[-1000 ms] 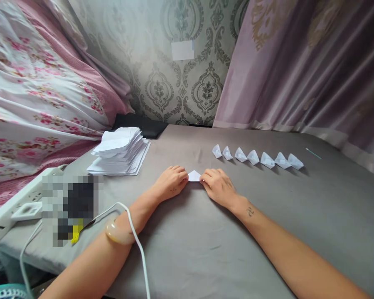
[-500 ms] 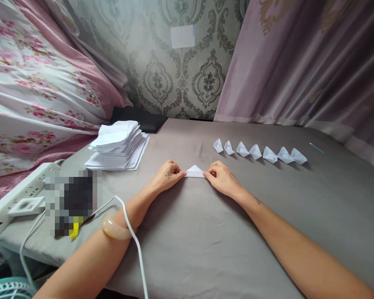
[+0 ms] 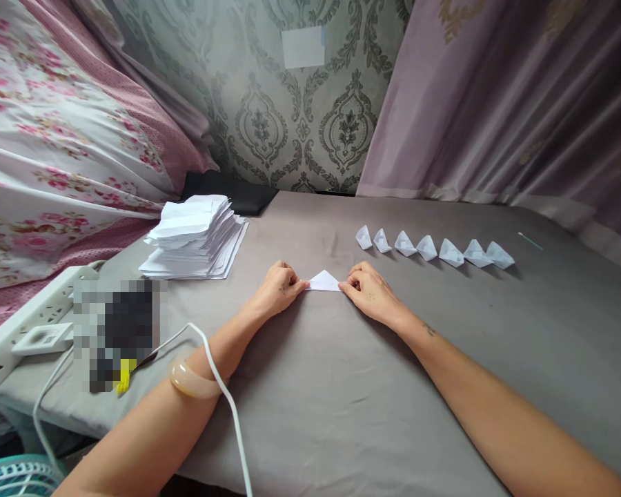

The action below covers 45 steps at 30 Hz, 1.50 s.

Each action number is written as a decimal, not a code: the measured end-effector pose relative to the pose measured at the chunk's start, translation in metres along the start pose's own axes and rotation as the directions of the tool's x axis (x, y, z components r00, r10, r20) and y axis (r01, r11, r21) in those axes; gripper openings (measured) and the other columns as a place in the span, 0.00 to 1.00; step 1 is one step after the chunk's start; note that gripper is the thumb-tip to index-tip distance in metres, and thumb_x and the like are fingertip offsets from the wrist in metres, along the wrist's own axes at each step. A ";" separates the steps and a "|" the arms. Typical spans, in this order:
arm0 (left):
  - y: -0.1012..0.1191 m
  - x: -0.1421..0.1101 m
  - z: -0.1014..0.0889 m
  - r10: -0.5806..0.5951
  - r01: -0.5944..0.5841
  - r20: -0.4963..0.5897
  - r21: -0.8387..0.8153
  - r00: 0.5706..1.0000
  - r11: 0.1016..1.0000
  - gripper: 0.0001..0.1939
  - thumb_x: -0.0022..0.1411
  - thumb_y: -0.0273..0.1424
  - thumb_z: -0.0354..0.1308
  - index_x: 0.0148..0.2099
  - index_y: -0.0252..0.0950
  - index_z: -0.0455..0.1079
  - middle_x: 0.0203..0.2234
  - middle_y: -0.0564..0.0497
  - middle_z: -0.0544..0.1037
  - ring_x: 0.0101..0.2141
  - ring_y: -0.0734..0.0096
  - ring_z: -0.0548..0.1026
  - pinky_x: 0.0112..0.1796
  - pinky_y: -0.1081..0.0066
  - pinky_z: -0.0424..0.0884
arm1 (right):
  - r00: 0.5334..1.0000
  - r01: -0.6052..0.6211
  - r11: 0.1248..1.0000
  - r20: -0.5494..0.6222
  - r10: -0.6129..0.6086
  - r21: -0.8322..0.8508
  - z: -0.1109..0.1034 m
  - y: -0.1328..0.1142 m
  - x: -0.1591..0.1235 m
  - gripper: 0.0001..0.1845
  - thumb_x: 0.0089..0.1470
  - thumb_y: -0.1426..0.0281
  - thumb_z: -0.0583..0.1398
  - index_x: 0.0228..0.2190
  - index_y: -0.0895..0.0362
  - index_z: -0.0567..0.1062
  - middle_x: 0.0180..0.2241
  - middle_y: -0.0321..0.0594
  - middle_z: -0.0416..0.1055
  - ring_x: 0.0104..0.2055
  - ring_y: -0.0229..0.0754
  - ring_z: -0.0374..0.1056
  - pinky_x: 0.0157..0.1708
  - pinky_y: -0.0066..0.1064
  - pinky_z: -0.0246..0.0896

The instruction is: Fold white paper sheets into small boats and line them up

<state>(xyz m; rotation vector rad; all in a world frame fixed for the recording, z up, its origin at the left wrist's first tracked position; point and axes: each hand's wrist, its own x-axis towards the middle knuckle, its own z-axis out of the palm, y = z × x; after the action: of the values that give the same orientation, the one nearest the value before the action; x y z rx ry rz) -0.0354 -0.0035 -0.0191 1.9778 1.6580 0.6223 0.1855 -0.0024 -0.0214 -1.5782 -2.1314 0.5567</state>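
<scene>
A small folded sheet of white paper (image 3: 324,281), triangular with its peak pointing away from me, lies in the middle of the cloth-covered table. My left hand (image 3: 281,288) pinches its left corner between thumb and fingers. At the opposite corner my right hand (image 3: 370,293) pinches it the same way. To the right and farther back stands a row of several white paper boats (image 3: 451,253). A tall, uneven stack of white paper (image 3: 191,238) sits on the left, beyond my left hand.
A white power strip (image 3: 28,328) with a plugged-in adapter (image 3: 44,339) runs along the left edge. A white cable (image 3: 226,393) crosses over my left forearm. A blurred-out dark object (image 3: 129,324) lies nearby. A thin stick (image 3: 530,240) rests far right. Curtains hang at both sides.
The straight strip along the paper's near edge no longer shows, leaving a plain triangle. Both hands keep their pinch on its corners. The view has shifted slightly.
</scene>
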 end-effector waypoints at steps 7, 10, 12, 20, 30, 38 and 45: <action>-0.006 0.004 0.003 0.033 -0.034 0.007 0.046 0.999 0.998 0.12 0.57 0.36 0.55 0.26 0.34 0.64 0.32 0.46 0.67 0.38 0.63 0.67 0.40 0.65 0.64 | 1.000 0.007 1.000 0.017 -0.007 0.004 -0.001 0.001 0.000 0.12 0.54 0.65 0.55 0.22 0.56 0.67 0.38 0.39 0.64 0.34 0.37 0.64 0.36 0.30 0.57; -0.009 0.004 0.006 0.037 -0.037 -0.016 0.041 0.999 0.998 0.11 0.57 0.37 0.56 0.29 0.35 0.65 0.33 0.47 0.66 0.38 0.64 0.67 0.41 0.65 0.65 | 1.000 0.019 1.000 0.002 -0.019 0.021 -0.002 0.003 0.000 0.08 0.54 0.66 0.56 0.25 0.56 0.66 0.35 0.37 0.64 0.35 0.37 0.63 0.37 0.29 0.57; -0.010 0.002 0.008 0.061 -0.059 -0.043 0.040 0.997 0.997 0.09 0.57 0.36 0.56 0.34 0.35 0.65 0.33 0.47 0.66 0.38 0.64 0.66 0.41 0.65 0.65 | 0.999 0.035 0.999 -0.011 -0.035 0.032 -0.002 0.006 0.000 0.06 0.54 0.67 0.57 0.28 0.55 0.66 0.34 0.36 0.63 0.35 0.37 0.63 0.37 0.29 0.57; 0.013 -0.010 0.007 0.464 -0.468 0.115 0.404 0.878 0.786 0.15 0.61 0.20 0.43 0.45 0.37 0.67 0.44 0.44 0.67 0.42 0.62 0.63 0.46 0.61 0.63 | 0.921 0.383 0.902 0.004 -0.390 -0.201 0.005 -0.013 -0.010 0.13 0.58 0.77 0.52 0.40 0.51 0.73 0.39 0.40 0.67 0.42 0.41 0.60 0.42 0.33 0.58; 0.023 -0.022 0.009 0.382 -0.405 0.141 0.400 0.913 0.822 0.16 0.68 0.30 0.39 0.43 0.38 0.69 0.34 0.48 0.69 0.38 0.66 0.68 0.35 0.70 0.66 | 0.932 0.362 0.842 0.127 -0.341 -0.400 -0.007 -0.020 -0.023 0.15 0.57 0.79 0.49 0.35 0.57 0.75 0.38 0.43 0.68 0.39 0.40 0.62 0.37 0.30 0.59; 0.016 -0.006 0.013 0.405 -0.413 0.100 0.344 0.909 0.843 0.17 0.68 0.35 0.41 0.43 0.40 0.71 0.35 0.47 0.69 0.39 0.65 0.67 0.36 0.70 0.66 | 0.957 0.272 0.916 -0.017 -0.290 -0.294 -0.002 -0.011 -0.017 0.11 0.48 0.80 0.51 0.30 0.58 0.71 0.34 0.43 0.68 0.38 0.42 0.62 0.38 0.31 0.59; 0.017 -0.002 0.013 0.484 -0.482 0.106 0.406 0.869 0.777 0.15 0.68 0.30 0.40 0.39 0.36 0.68 0.34 0.45 0.71 0.36 0.64 0.68 0.38 0.67 0.65 | 0.965 0.221 0.973 -0.157 -0.209 0.062 0.001 -0.005 0.000 0.14 0.45 0.75 0.56 0.38 0.56 0.69 0.40 0.41 0.68 0.40 0.41 0.64 0.39 0.32 0.60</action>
<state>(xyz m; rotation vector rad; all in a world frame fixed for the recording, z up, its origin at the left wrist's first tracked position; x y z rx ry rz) -0.0145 -0.0090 -0.0193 2.7677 1.3572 0.4600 0.1806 -0.0040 -0.0192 -1.2828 -2.1058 0.4308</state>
